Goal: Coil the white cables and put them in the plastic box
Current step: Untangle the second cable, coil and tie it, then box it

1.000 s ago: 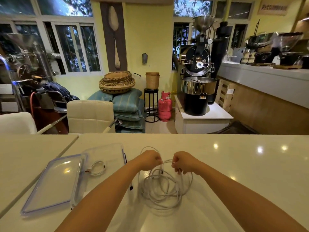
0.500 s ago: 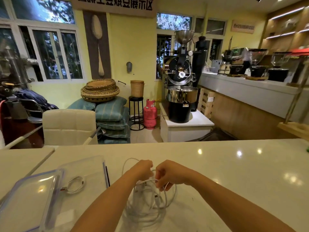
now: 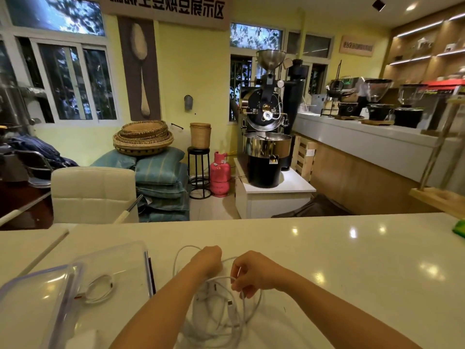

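A loose tangle of white cables (image 3: 221,311) lies on the pale counter just in front of me. My left hand (image 3: 207,259) is closed on a strand at the top of the tangle. My right hand (image 3: 247,272) pinches another strand beside it, a little lower. Left of the hands stands the clear plastic box (image 3: 136,250), and a small coiled white cable (image 3: 100,289) lies inside it. The box's clear lid with a blue rim (image 3: 30,293) rests at the far left.
The counter (image 3: 352,273) stretches wide to the right, where something green (image 3: 459,229) shows at the edge. A cream chair (image 3: 93,192) stands beyond the counter's far edge. Further back are cushions, baskets, a pink gas cylinder and a coffee roaster.
The view has tilted upward, so the counter and cables sit lower in the frame. My hands stayed together on the cable strands, and the right one has dropped slightly.
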{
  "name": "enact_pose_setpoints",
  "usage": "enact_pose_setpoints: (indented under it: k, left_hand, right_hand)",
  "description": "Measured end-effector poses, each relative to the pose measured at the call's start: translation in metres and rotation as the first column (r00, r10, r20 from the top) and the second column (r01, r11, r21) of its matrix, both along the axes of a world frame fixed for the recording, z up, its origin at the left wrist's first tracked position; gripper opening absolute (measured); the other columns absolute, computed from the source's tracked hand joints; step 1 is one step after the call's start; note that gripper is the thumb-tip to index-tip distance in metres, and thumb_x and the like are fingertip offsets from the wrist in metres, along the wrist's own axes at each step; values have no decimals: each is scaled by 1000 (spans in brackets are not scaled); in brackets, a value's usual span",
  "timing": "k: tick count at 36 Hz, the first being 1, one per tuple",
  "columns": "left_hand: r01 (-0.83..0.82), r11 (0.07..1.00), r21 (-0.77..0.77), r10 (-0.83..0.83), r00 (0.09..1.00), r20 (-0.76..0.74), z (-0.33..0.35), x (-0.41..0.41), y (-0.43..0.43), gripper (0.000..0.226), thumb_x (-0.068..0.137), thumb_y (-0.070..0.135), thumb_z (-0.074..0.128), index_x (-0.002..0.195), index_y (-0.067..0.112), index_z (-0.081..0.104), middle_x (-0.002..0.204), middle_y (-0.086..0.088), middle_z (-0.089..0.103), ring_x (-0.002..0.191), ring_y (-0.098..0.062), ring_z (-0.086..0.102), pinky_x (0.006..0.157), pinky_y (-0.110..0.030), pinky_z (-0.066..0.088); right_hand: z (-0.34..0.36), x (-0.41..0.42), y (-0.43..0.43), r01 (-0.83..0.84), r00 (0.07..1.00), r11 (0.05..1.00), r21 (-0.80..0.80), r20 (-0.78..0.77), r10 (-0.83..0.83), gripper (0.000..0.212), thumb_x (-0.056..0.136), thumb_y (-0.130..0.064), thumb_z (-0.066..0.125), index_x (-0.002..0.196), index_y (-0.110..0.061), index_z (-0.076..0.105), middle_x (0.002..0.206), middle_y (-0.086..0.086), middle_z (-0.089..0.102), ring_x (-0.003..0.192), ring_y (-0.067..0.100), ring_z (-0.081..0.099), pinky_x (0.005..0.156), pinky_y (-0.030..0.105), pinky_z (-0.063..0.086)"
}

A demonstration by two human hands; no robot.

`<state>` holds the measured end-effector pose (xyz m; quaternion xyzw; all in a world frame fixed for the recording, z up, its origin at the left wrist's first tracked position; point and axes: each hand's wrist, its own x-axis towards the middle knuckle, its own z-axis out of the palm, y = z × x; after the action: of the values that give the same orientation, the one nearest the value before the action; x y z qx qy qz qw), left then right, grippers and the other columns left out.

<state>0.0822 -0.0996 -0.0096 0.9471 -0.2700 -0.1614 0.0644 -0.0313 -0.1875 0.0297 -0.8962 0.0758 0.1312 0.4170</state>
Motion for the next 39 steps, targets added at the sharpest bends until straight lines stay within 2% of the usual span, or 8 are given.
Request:
enact_pose_setpoints:
  k: [6, 9, 17, 21, 24, 30, 34, 39]
  left_hand:
    - [26, 994, -110, -36, 995, -88, 23, 4, 8, 34, 89, 14, 51, 122, 7, 53, 131, -10, 53, 117, -25, 52, 94, -30, 43]
    - [-4, 975, -224, -41, 979, -199, 36, 8, 15, 31, 90, 16, 50, 118, 5, 56, 125, -13, 58, 101, -23, 62, 70, -25, 50]
    - [-284, 723, -630, -178, 804, -567, 80, 14, 39, 26, 95, 28, 42, 88, 12, 62, 85, -7, 66, 70, -14, 65, 64, -25, 48]
    - [-302, 631, -714, -264, 782, -564, 100, 9, 40, 27, 95, 29, 40, 93, 12, 61, 86, -5, 68, 74, -14, 66, 62, -24, 50]
    - [-361, 470, -805, -282, 803, -525, 119, 3, 41, 20, 92, 22, 47, 89, 10, 62, 84, -7, 66, 76, -17, 63, 65, -26, 49]
    - [-304, 123, -945, -68, 947, -313, 152, -3, 49, 24, 91, 12, 45, 71, 12, 58, 73, -4, 58, 67, -13, 53, 64, -25, 42]
    - [-269, -54, -962, 110, 956, -273, 158, -9, 53, 29, 92, 13, 40, 63, 12, 47, 65, -3, 41, 58, -12, 37, 55, -23, 31]
    - [-277, -98, -956, 2, 960, -279, 157, -18, 59, 33, 93, 18, 39, 63, 12, 51, 57, -1, 44, 56, -11, 38, 57, -24, 31]
  right_hand:
    - [32, -2, -1, -69, 997, 997, 29, 49, 67, 22, 82, -1, 62, 67, -17, 58, 62, -1, 61, 50, 7, 61, 58, 18, 55]
    - [52, -2, -4, -81, 993, 995, 50, 89, 76, 22, 81, 0, 63, 68, -16, 59, 49, -7, 63, 49, 7, 63, 55, 17, 56]
    - [110, -1, -16, -51, 972, 997, 65, 232, 35, 15, 83, -2, 59, 75, -14, 58, 65, 0, 64, 51, 6, 65, 56, 16, 56]
    - [134, -1, -23, -5, 945, 995, 103, 327, -30, 13, 82, -1, 59, 75, -12, 58, 69, 5, 64, 49, 5, 65, 52, 14, 55]
    - [147, 1, -28, 28, 919, 990, 139, 385, -80, 11, 81, -2, 60, 76, -11, 60, 71, 5, 65, 49, 4, 65, 54, 15, 56]
    - [163, 4, -32, 85, 874, 957, 279, 441, -206, 6, 81, 0, 60, 79, -5, 61, 73, 11, 65, 47, 7, 65, 51, 16, 56]
    - [167, 5, -30, 122, 832, 921, 369, 468, -298, 7, 82, 1, 59, 77, -3, 60, 70, 12, 63, 46, 8, 66, 47, 15, 54]
    - [165, 10, -29, 181, 782, 854, 488, 454, -426, 11, 82, 0, 59, 73, -7, 58, 72, 12, 63, 46, 7, 66, 47, 15, 55]
